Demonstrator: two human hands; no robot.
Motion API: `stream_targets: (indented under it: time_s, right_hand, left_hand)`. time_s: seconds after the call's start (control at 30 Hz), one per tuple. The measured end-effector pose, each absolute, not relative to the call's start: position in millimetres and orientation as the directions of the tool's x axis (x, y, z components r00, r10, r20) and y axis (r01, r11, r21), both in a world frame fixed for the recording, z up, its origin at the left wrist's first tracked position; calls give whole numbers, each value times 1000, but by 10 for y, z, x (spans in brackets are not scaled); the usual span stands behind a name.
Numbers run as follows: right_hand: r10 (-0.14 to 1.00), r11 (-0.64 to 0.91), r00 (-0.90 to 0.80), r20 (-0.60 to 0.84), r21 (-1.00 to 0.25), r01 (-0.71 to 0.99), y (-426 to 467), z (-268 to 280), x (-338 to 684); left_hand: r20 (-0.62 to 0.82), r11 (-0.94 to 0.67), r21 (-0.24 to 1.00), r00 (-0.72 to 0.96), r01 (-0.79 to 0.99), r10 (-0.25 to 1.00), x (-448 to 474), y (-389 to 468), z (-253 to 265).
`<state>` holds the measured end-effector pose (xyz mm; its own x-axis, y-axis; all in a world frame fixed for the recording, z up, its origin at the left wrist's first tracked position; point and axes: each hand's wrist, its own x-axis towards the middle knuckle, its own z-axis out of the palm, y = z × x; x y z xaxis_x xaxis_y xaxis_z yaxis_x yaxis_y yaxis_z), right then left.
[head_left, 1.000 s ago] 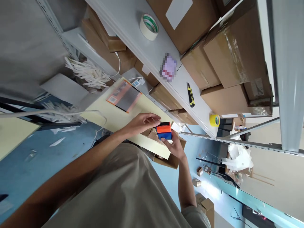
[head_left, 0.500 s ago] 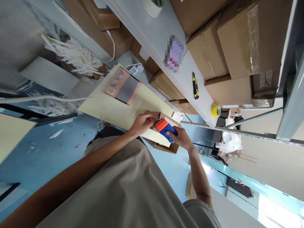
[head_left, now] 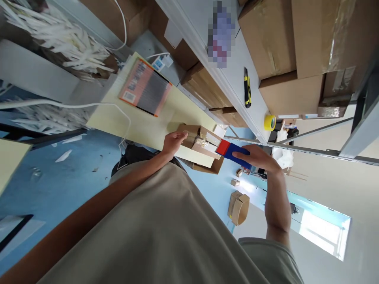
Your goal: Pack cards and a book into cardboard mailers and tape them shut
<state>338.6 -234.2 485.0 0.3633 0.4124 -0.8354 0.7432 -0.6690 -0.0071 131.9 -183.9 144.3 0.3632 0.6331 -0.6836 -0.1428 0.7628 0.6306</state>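
A small brown cardboard box sits on the pale yellow tabletop, near its right end. My left hand is at the left end of the box, thumb and fingertips pinched on the end of a strip of clear tape. Shiny clear tape shows over the box's side. My right hand is wrapped around a blue tape dispenser with a red front, held out past the right end of the box. Part of the dispenser is hidden by my right fingers.
An orange-edged printed packet lies on the tabletop. The shelf above carries a yellow-and-black box cutter, a yellow tape roll and large cartons. A white cable hangs at left. Another open carton stands on the floor.
My right hand has swung to the right with the tape dispenser, away from my left hand. My left hand stays by the box's left end. The view has shifted slightly.
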Motion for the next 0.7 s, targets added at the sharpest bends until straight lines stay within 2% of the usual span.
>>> stream_targets:
  time_s: [0.1, 0.27, 0.53, 0.7]
  right_hand:
    - [462, -624, 377, -803, 8, 781, -2196, 4873, 3259]
    - [457, -601, 352, -817, 7, 799, -2048, 4775, 3150]
    - [479, -588, 343, -808, -4, 809, -1974, 4616, 3109]
    - [470, -594, 351, -810, 5, 805, -1941, 4619, 3059]
  left_hand:
    - [-707, 787, 598, 361, -154, 608, 1477, -1927, 1406]
    - [-684, 756, 632, 337, -168, 647, 1619, -1986, 1299]
    - [-693, 740, 672, 329, -28, 641, 1788, -2050, 1166]
    - [-671, 681, 728, 277, 71, 688, 1784, -2082, 1172]
